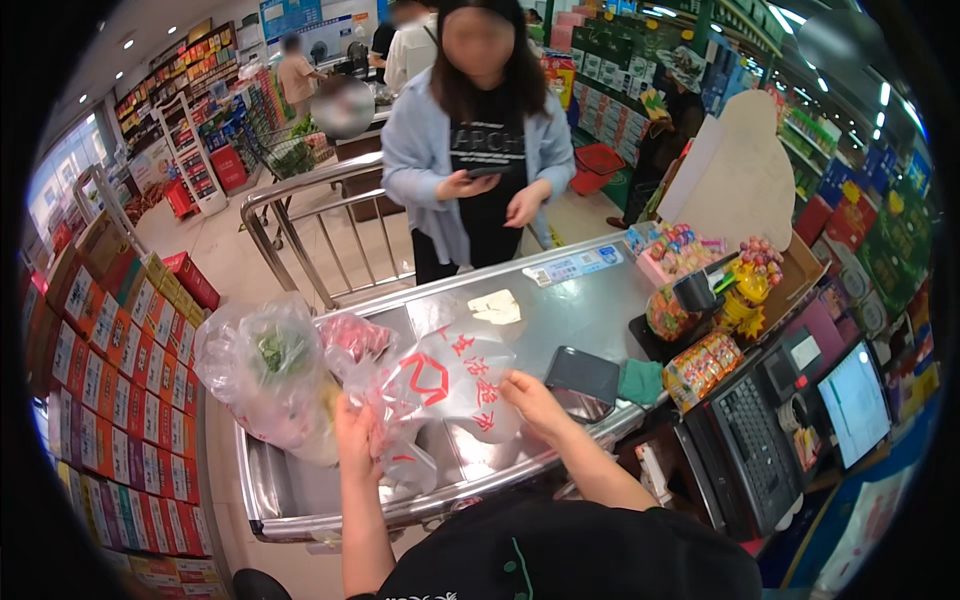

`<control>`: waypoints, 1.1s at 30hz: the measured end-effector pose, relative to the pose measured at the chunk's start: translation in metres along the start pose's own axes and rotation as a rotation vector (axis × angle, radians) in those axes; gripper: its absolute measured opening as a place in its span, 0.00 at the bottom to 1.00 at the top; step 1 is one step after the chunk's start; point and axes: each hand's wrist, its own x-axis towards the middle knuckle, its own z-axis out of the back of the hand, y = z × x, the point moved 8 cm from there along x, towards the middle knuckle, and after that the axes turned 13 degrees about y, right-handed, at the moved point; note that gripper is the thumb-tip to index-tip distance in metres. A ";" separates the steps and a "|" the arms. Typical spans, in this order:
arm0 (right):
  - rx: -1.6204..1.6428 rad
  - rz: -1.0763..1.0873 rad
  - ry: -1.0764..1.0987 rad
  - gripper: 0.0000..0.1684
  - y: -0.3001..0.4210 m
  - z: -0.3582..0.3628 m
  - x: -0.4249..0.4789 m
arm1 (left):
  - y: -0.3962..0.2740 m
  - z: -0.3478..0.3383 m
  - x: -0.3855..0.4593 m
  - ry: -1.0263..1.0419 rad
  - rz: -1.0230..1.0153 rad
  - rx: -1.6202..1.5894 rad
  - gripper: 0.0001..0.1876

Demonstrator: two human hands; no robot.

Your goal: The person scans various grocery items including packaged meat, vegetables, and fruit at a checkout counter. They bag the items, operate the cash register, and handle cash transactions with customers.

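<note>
Stretched between my two hands is a clear plastic carrier bag (427, 382) with red printing. My left hand (358, 435) grips its bunched end, and my right hand (531, 399) pinches the opposite edge. Just left of it, on the metal checkout counter (450, 315), sit filled clear plastic bags (262, 375), with green leaves showing through one. Behind my left hand lies a smaller bag of pink-red goods (356, 337), probably meat. What fills the lower bags is partly hidden by the plastic.
To the right are a dark flat device (583, 375), a green cloth (641, 381), candy packs (703, 371), a cash-register keyboard (750, 427) and a lit screen (855, 401). Across the counter a person (487, 135) holds a phone. Stacked cartons (127, 360) and a steel railing (330, 225) stand left.
</note>
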 end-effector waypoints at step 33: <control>-0.242 -0.123 -0.173 0.11 -0.045 0.022 0.014 | 0.172 -0.014 0.015 0.156 0.278 0.771 0.19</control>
